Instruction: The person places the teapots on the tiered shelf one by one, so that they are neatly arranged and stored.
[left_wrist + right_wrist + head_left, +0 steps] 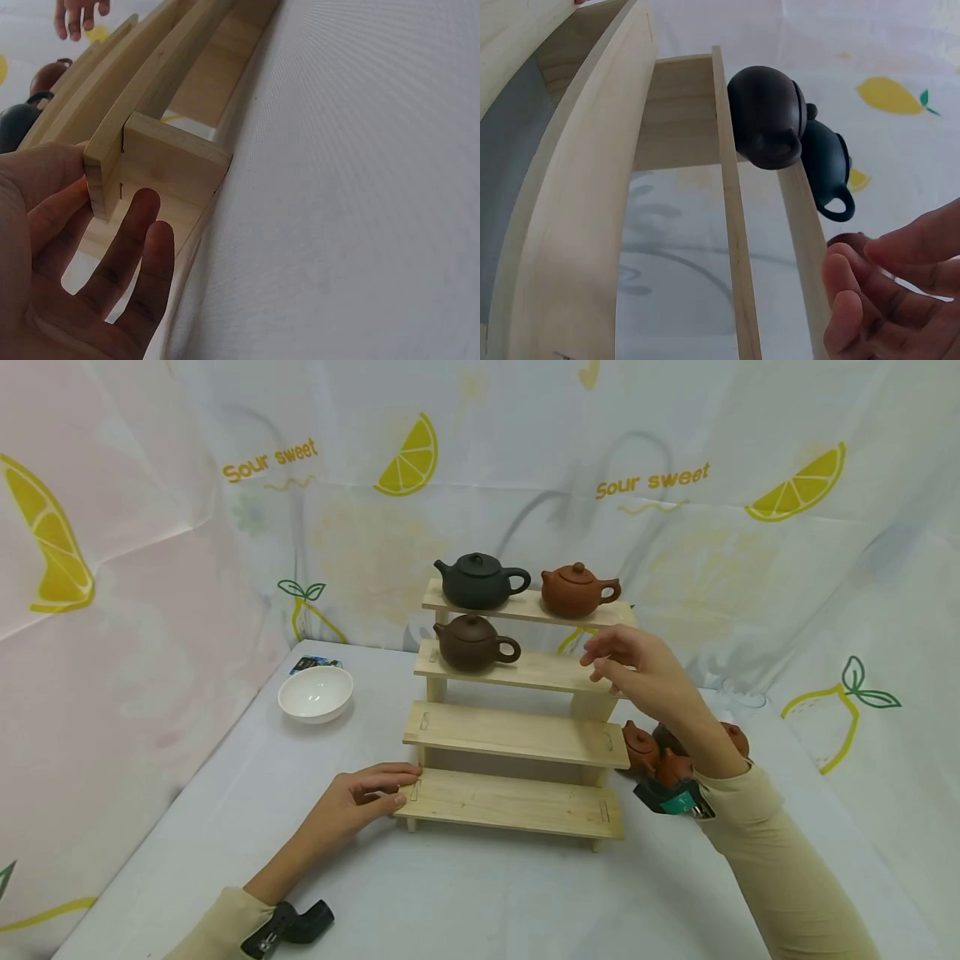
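Note:
A stepped wooden stand (517, 735) has several shelf boards. My left hand (367, 793) holds the left end of its lowest board, thumb and fingers on the board's edge; in the left wrist view, two fingers (154, 247) stretch out below. My right hand (641, 672), holding nothing, hovers by the right end of the second board from the top, fingers loosely bent. A dark green teapot (480, 583) and a reddish-brown teapot (573, 592) sit on the top board. Below them, at the left, is a dark brown teapot (468, 645).
Several more small teapots (641, 752) cluster on the table right of the stand, partly behind my right forearm. A white bowl (315, 695) stands at the left, with a dark printed packet (315, 662) behind it. A clear round item (744, 693) lies at the back right.

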Available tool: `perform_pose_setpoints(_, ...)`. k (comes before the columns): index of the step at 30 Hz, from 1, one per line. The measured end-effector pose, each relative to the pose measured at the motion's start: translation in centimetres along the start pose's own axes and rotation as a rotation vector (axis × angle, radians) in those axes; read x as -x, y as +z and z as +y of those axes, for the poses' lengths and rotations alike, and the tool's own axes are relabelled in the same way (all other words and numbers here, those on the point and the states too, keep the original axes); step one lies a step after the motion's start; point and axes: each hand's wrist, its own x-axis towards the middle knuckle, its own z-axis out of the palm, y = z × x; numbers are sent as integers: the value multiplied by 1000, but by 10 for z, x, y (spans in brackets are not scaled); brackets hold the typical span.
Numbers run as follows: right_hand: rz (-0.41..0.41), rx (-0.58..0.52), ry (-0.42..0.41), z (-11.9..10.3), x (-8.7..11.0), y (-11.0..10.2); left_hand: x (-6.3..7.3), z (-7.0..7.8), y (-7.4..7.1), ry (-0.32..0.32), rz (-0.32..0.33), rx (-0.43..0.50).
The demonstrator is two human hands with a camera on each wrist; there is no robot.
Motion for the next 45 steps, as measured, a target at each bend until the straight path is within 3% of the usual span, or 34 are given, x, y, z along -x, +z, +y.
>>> perform_pose_setpoints(9, 51, -20, -20, 12, 26, -17, 1, -2, -1, 11, -1, 14)
perform_pose_setpoints(20, 151, 14, 29, 39, 56, -43, 0, -1, 0, 7, -6, 12)
perform_pose_setpoints(45, 239, -1, 271, 97, 140, -55, -1, 0, 1, -3, -1, 5)
